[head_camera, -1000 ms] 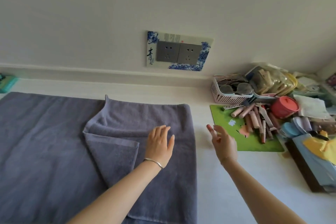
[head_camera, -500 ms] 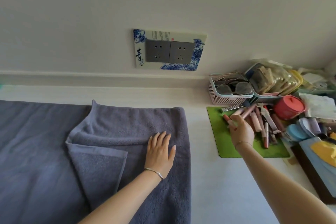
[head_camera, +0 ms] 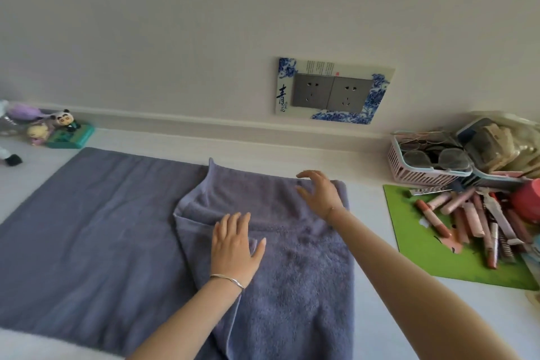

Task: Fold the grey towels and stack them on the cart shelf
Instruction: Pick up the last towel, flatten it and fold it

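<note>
The job is at the folding step. One big grey towel (head_camera: pixel 102 228) lies spread out on the white table (head_camera: pixel 409 321). Its right end is turned over onto itself, so there is a thicker folded part (head_camera: pixel 292 278). That fold is not neat: one flap sits crooked, with a slanted edge on its left side. I think the fold is being patted flat and made straight.

The left hand (head_camera: pixel 235 245) lies flat on the folded part, palm down, fingers straight and close together. It presses the cloth and holds nothing. It has a thin silver bangle (head_camera: pixel 226 279) on the wrist.

The right hand (head_camera: pixel 321 196) is over the far right corner of the fold. Its fingers are spread and bent a little. Nothing is in it. I cannot tell if the fingertips touch the towel or hang just above it.

Next, I think the crooked flap needs to be pulled straight so the edges line up. Then the long left side has to be folded in too. Both hands will be needed, one to hold the cloth down and one to lift an edge.

The cart shelf is not in view, and no folded towel is stacked anywhere that I can see. Most of the job seems left to do.
</note>
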The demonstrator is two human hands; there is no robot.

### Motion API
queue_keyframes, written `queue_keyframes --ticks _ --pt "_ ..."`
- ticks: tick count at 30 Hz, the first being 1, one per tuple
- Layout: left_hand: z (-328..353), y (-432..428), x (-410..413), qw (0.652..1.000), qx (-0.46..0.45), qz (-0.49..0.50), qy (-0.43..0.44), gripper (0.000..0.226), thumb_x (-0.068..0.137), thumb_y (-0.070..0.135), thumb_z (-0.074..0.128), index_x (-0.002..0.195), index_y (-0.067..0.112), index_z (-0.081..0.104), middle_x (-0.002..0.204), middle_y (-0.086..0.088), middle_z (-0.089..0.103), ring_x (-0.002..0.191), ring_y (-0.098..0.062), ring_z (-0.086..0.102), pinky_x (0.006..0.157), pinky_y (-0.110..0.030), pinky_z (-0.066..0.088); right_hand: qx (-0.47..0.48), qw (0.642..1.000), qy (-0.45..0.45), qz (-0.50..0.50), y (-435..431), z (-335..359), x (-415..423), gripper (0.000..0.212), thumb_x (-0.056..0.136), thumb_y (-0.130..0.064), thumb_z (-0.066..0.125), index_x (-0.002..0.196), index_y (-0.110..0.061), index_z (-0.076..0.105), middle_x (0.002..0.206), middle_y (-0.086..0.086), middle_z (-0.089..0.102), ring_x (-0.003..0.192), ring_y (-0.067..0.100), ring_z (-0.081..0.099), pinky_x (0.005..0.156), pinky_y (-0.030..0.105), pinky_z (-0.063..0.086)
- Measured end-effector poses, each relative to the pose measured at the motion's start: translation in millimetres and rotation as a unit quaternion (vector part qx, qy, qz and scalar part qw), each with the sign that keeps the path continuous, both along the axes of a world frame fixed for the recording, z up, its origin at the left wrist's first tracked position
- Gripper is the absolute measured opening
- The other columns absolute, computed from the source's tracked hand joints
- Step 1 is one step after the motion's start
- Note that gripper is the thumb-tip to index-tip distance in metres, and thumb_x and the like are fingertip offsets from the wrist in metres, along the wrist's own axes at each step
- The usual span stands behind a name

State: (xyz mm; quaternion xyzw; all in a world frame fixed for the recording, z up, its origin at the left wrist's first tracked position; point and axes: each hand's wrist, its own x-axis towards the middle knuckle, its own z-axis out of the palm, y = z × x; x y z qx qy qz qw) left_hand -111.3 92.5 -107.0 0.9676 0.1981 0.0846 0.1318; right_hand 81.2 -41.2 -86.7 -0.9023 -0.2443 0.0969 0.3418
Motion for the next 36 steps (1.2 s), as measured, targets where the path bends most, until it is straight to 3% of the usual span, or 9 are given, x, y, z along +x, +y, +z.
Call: queue_keyframes --ticks 8,14,18,20,24,26,28,33,36 --pt "-8.1 4.2 -52.2 0.997 0.018 0.073 0.008 0.068 0.05 0.081 0.048 0.08 0.021 0.053 0.083 0.001 0.05 0.073 -0.023 0.05 0.06 -0.034 0.044 -0.035 0.991 0.061 0.118 79.4 -4.7 -30.7 0.026 0.089 -0.039 0.06 0.104 -0.02 0.066 0.113 0.001 0.063 0.108 0.021 0.055 0.096 0.043 0.043" --pt "-21.6 12.6 -63.8 0.995 -0.021 0.061 -0.071 0.022 0.07 0.045 0.049 0.074 0.023 0.048 0.079 0.002 0.049 0.071 -0.024 0.053 0.058 -0.035 0.045 -0.059 0.986 0.035 0.152 100.3 -10.3 -51.2 0.029 0.095 -0.037 0.051 0.11 -0.019 0.066 0.122 -0.001 0.061 0.117 0.019 0.05 0.099 0.037 0.04" --pt "-22.9 23.4 -74.5 0.98 -0.115 0.055 -0.155 0.016 0.074 0.033 0.047 0.074 0.018 0.051 0.081 0.001 0.05 0.074 -0.02 0.049 0.07 -0.026 0.036 -0.063 0.984 0.031 0.161 102.7 -10.9 -53.4 0.028 0.094 -0.037 0.052 0.108 -0.018 0.067 0.12 0.0 0.063 0.116 0.021 0.052 0.099 0.042 0.041" --pt "-10.9 26.6 -84.4 0.941 -0.225 0.137 -0.214 0.013 0.072 0.033 0.045 0.072 0.02 0.045 0.079 0.003 0.047 0.075 -0.016 0.042 0.069 -0.024 0.031 -0.043 0.987 0.029 0.155 102.4 -11.7 -55.8 0.028 0.094 -0.039 0.051 0.108 -0.02 0.067 0.122 0.0 0.062 0.118 0.022 0.051 0.101 0.045 0.039" --pt "11.6 52.5 -102.8 0.71 -0.463 0.388 -0.362 0.01 0.078 0.022 0.04 0.074 0.015 0.044 0.079 -0.004 0.05 0.082 -0.035 0.05 0.061 -0.029 0.034 -0.026 0.988 0.043 0.144 108.7 -7.1 -56.8 0.026 0.093 -0.035 0.052 0.114 -0.022 0.06 0.128 0.002 0.055 0.124 0.022 0.045 0.106 0.043 0.036" --pt "15.5 74.3 -105.7 0.654 -0.496 0.436 -0.37 0.023 0.094 0.02 0.041 0.09 0.002 0.055 0.093 -0.013 0.055 0.096 -0.038 0.053 0.072 -0.032 0.037 -0.032 0.988 0.055 0.143 116.1 -5.3 -56.2 0.031 0.091 -0.034 0.057 0.12 -0.022 0.055 0.133 0.003 0.05 0.127 0.023 0.042 0.107 0.043 0.035" --pt "22.9 89.7 -106.0 0.679 -0.522 0.438 -0.272 0.038 0.099 0.032 0.04 0.106 -0.003 0.056 0.102 -0.012 0.054 0.101 -0.027 0.052 0.082 -0.03 0.035 -0.057 0.985 0.064 0.152 126.3 -2.8 -56.3 0.045 0.088 -0.034 0.062 0.129 -0.022 0.047 0.139 0.004 0.045 0.129 0.025 0.04 0.107 0.045 0.035" --pt "23.0 103.0 -108.8 0.826 -0.449 0.34 -0.013 0.045 0.084 0.047 0.063 0.065 0.015 0.038 0.063 0.002 0.036 0.056 -0.012 0.034 0.051 -0.028 0.024 -0.089 0.983 0.071 0.145 153.6 0.2 -49.6 0.071 0.084 -0.037 0.066 0.143 -0.018 0.031 0.148 0.008 0.035 0.134 0.028 0.036 0.11 0.045 0.033" --pt "19.0 107.7 -106.2 0.856 -0.42 0.302 0.02 0.037 0.08 0.037 0.072 0.086 0.004 0.056 0.08 -0.001 0.06 0.081 -0.021 0.059 0.061 -0.028 0.041 -0.103 0.981 0.071 0.148 167.6 -1.4 -39.9 0.079 0.082 -0.035 0.069 0.146 -0.021 0.025 0.151 0.009 0.03 0.137 0.03 0.03 0.112 0.047 0.029"
